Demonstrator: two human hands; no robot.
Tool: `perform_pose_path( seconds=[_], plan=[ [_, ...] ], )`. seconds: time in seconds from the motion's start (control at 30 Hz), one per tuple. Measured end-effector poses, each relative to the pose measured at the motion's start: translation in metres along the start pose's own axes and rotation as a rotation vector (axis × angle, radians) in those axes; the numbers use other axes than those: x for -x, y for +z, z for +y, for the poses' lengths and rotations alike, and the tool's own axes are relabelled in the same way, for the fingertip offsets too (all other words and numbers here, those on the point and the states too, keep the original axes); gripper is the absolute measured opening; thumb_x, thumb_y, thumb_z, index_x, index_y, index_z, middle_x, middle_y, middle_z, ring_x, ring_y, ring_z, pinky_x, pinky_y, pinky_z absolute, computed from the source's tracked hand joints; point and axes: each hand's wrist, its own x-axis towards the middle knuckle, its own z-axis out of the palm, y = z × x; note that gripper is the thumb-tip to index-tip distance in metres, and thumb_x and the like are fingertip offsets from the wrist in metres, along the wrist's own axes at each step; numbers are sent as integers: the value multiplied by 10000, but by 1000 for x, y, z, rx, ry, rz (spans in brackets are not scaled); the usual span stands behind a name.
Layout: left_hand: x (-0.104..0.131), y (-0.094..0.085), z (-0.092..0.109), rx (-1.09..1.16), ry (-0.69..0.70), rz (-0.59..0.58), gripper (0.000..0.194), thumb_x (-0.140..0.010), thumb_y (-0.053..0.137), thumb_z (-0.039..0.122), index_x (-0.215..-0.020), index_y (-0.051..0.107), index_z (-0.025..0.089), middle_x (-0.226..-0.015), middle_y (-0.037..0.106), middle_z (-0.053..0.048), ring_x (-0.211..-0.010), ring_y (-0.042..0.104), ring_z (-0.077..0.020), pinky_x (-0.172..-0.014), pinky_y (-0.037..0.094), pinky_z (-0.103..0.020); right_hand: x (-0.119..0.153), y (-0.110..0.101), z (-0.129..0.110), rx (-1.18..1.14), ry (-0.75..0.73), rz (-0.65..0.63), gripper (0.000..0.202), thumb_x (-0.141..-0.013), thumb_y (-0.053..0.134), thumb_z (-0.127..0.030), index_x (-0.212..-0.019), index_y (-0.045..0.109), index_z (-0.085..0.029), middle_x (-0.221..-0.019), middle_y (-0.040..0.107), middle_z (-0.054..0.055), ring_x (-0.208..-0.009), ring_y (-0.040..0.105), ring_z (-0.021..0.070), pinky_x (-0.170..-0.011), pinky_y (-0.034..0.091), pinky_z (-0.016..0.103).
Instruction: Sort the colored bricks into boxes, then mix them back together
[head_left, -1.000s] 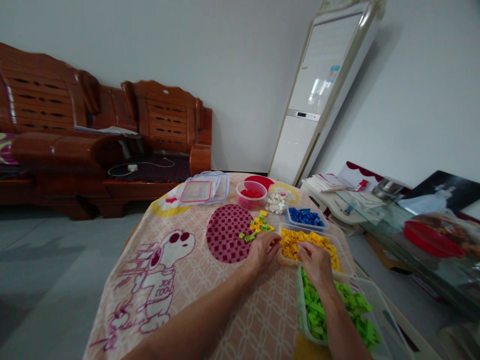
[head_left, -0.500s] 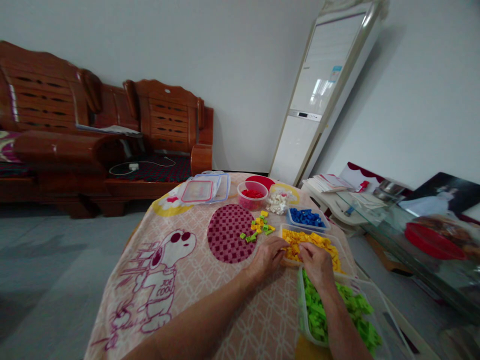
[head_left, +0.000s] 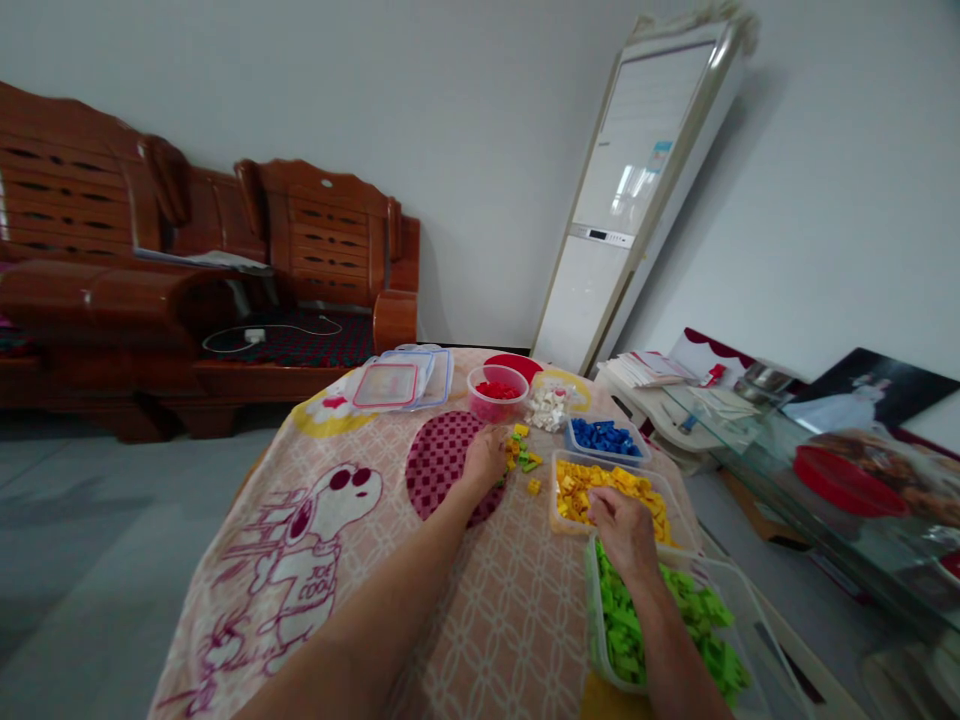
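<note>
Left of the clear plastic box of yellow bricks (head_left: 564, 522), a small loose pile of yellow and green toy bricks (head_left: 525, 458) is spread on the patterned tablecloth (head_left: 480, 625). The left hand (head_left: 487, 455) is held at the pile's side with its fingers bent down; whether a brick is gripped cannot be told, since the fingertips are hidden. Over the box itself, the right hand (head_left: 624, 522) is held with thumb and forefinger drawn together; any piece pinched there is too small to be made out. One single yellow brick (head_left: 534, 486) is set apart, just left of the box. On the box's near side, green bricks (head_left: 621, 625) are kept; on its far side, blue bricks (head_left: 606, 437).

Judged by their look, the bricks are made of hard plastic: very light, stiff, and hardly to be crushed by a firm pinch. Their smooth faces could be slipped off if caught at a corner, so each is best taken by two opposite flat sides, between thumb and forefinger.
</note>
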Motion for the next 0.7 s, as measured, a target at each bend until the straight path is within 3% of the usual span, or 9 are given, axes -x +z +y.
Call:
perform_pose_path(
  seconds=[0.27,0.43,0.53,0.7],
  plan=[
    [-33,15,6,-58,72,-177,410,-859,480,105,-1256,578,141,-1297,599,-137,-1222,541,-197,-1078,409,-335,1,4,1,22,3,11,361,-877,432,-384,-888,744,-205,-764,746,67,-710,687,203,-699,475,281],
    [-49,22,15,-144,100,-283,337,-845,515,109,-1166,619,123,-1213,636,-154,-1152,588,-211,-1038,441,-352,1,4,-1,35,-7,-1,362,-883,426,-372,-876,744,-199,-776,750,76,-709,693,202,-691,475,279],
    [-47,24,18,-148,122,-299,269,-821,534,101,-1051,672,130,-1139,666,-137,-1114,606,-216,-1016,456,-342,2,4,-1,47,-18,0,364,-886,425,-367,-882,745,-195,-789,753,83,-711,696,203,-688,474,278],
    [-26,17,23,-123,156,-323,260,-840,507,116,-1020,693,149,-1085,691,-101,-1078,616,-195,-1005,457,-317,2,6,1,33,-25,0,352,-889,434,-359,-903,747,-198,-805,758,80,-724,699,195,-681,475,263]
  ],
)
